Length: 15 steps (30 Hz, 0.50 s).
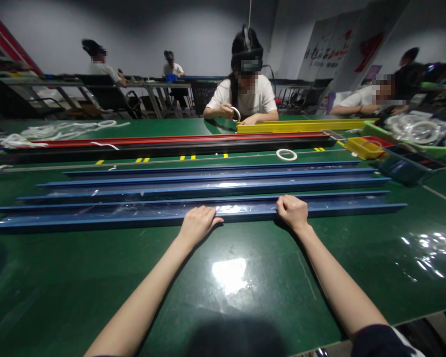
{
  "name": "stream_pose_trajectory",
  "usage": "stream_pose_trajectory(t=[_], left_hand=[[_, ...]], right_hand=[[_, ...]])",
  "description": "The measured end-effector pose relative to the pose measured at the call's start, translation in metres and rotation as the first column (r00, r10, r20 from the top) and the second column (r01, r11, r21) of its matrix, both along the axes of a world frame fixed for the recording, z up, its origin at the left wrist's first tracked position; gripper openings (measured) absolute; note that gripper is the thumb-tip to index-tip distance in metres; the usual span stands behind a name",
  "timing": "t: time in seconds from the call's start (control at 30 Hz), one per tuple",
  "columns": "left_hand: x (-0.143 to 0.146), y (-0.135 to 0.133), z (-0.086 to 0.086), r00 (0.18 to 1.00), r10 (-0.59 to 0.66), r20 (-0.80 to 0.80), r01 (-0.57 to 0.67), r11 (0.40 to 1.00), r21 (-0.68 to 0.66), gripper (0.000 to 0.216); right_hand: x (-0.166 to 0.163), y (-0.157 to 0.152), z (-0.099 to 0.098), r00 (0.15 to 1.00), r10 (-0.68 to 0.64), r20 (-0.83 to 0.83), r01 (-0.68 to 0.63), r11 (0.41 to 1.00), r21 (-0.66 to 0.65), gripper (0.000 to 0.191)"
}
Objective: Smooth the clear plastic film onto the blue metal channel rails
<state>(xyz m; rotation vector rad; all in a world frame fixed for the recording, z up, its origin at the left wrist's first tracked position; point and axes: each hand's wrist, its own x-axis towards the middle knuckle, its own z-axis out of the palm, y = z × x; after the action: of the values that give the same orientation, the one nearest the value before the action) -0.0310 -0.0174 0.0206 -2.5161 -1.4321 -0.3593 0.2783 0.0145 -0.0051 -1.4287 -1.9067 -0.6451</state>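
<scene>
Several long blue channel strips lie side by side across the green table [245, 267]. Both my hands rest on the nearest blue strip [96, 220]. My left hand [197, 223] lies on its near edge with the fingers bent over it, pointing right. My right hand [292, 212] is curled in a loose fist, gripping the same strip about a hand's width to the right. Clear film seems to cover the strips.
Beyond the blue strips lie red and black strips [171, 141], a yellow strip [301, 126], a white ring [286, 154], yellow [362, 147] and blue [409, 166] trays at right, and white cord [52, 131] at far left. A person opposite holds a white ring; others sit behind.
</scene>
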Motion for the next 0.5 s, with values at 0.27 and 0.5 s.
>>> stream_pose_trajectory(t=[0.27,0.5], left_hand=[[-0.0009,0.0017,-0.001,1.0,-0.03,0.0,0.03,0.999,0.023,0.041],[-0.0013,0.0021,-0.0021,0.999,-0.018,0.037,0.016,0.999,0.03,0.041]], right_hand=[[-0.0005,-0.0008,0.0013,1.0,-0.003,-0.008,0.003,1.0,-0.016,0.039],[0.0014,-0.0016,0.0018,1.0,-0.026,0.005,0.026,0.995,-0.092,0.037]])
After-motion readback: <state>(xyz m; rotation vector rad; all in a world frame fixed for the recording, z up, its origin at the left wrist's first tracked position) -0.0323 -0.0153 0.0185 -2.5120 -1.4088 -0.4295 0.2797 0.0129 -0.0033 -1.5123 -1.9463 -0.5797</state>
